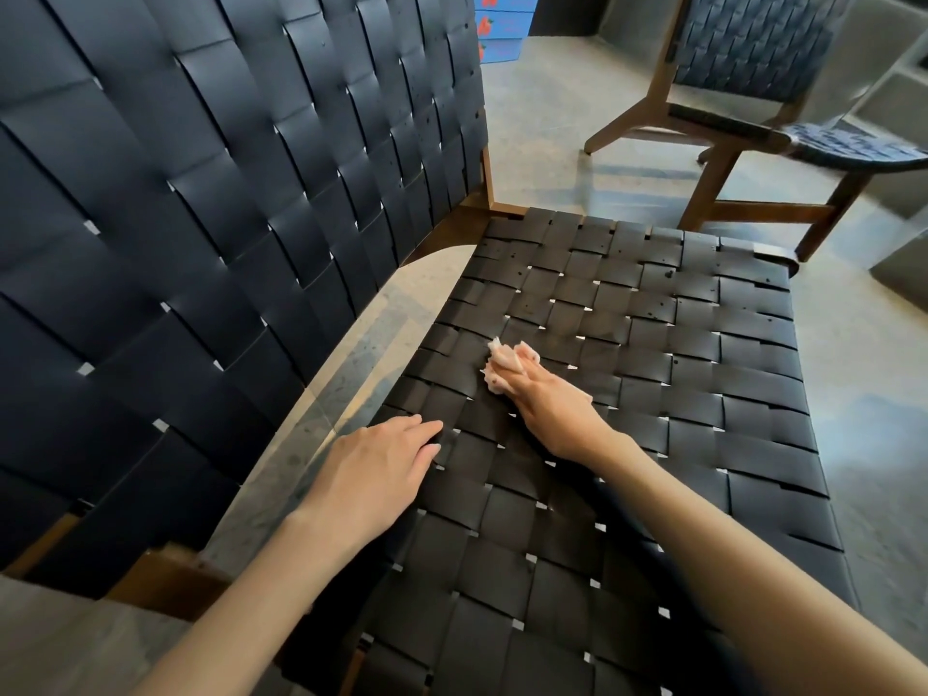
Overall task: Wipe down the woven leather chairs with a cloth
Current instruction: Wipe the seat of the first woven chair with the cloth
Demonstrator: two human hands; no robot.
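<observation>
head view: the right hand (pixel 552 409) grips a bunched pale cloth (pixel 504 366) pressed on the middle of the woven leather seat (pixel 703 394); the left hand (pixel 381 459) rests flat, fingers straight, nearer the backrest (pixel 226 218). spotted straps (pixel 668 293) lie ahead and right of the cloth.

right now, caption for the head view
Right hand presses a crumpled cloth to the woven seat; left hand rests flat nearby

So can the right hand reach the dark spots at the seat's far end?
Probably yes: the right hand, gripping the crumpled pale cloth, has only bare black woven leather seat before those spots.
</observation>
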